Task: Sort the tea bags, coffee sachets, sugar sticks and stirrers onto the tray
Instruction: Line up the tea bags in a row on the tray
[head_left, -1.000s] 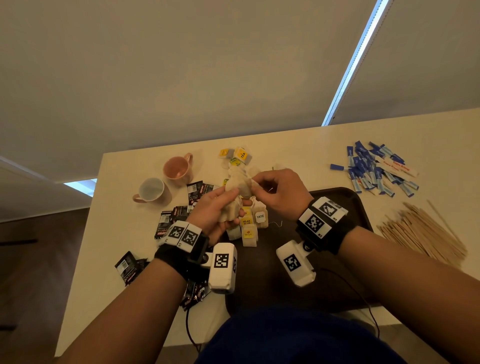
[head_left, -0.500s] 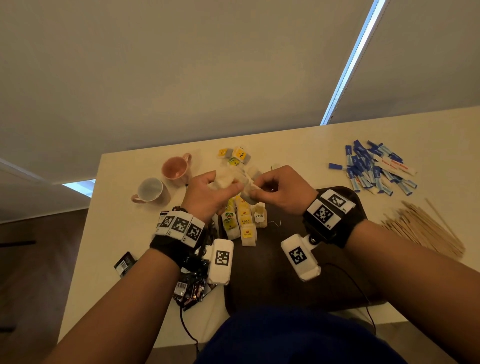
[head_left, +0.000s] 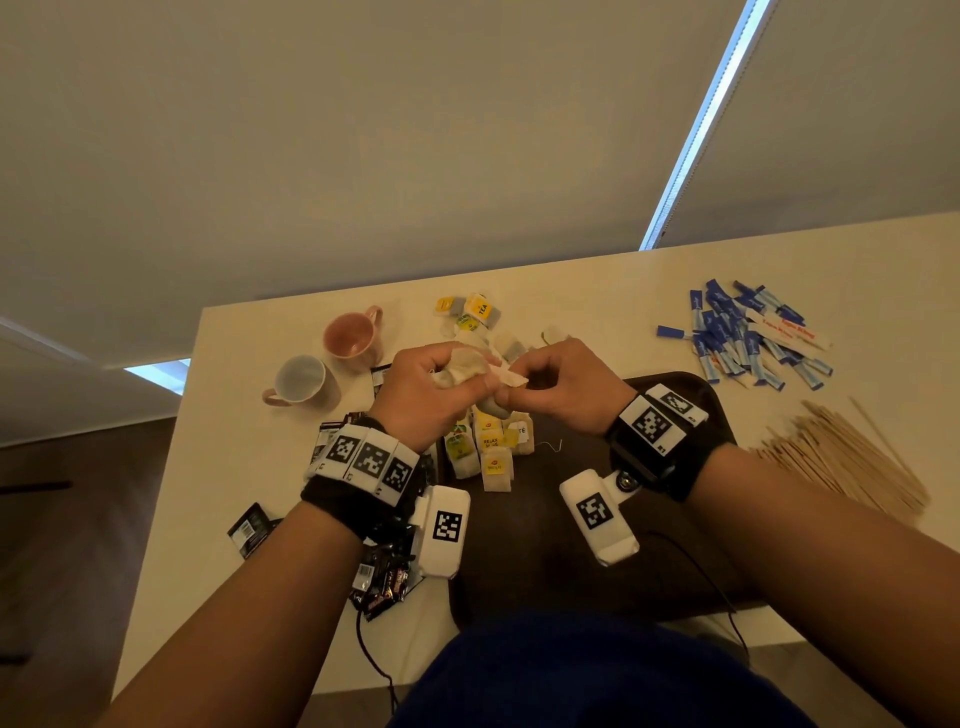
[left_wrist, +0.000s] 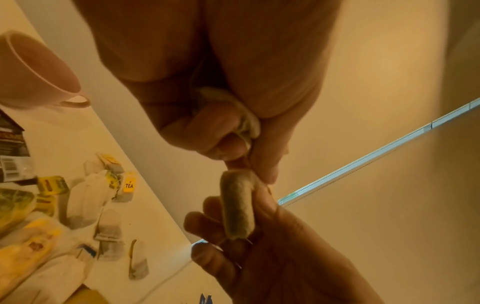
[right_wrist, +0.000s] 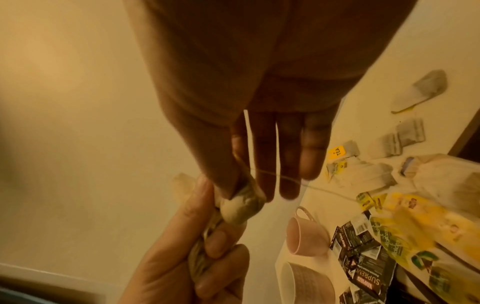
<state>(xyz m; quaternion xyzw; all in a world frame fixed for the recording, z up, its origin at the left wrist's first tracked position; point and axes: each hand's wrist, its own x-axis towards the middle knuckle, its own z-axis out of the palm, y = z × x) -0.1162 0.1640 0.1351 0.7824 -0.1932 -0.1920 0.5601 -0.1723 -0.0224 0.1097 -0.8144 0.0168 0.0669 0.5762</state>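
Both hands are raised above the far left corner of the dark brown tray (head_left: 675, 400). My left hand (head_left: 441, 374) grips a small bunch of pale tea bags (left_wrist: 246, 123) in its curled fingers. My right hand (head_left: 524, 384) pinches one tea bag (right_wrist: 241, 207) between thumb and forefinger, right against the left hand's bunch; its other fingers are straight. A thin string trails from this bag. Several tea bags with yellow tags (head_left: 488, 452) lie in rows on the tray's far left part. More loose tea bags (head_left: 475, 312) lie on the table beyond the hands.
A pink cup (head_left: 353, 335) and a white cup (head_left: 301, 379) stand at the far left. Black coffee sachets (head_left: 379, 577) lie left of the tray. Blue sugar sticks (head_left: 743, 338) and a heap of wooden stirrers (head_left: 841, 457) lie on the right.
My left hand turned from palm-up to a fist closed round the tea bags and moved slightly away from me. The right hand stayed against the bunch, pinching one bag at its end.
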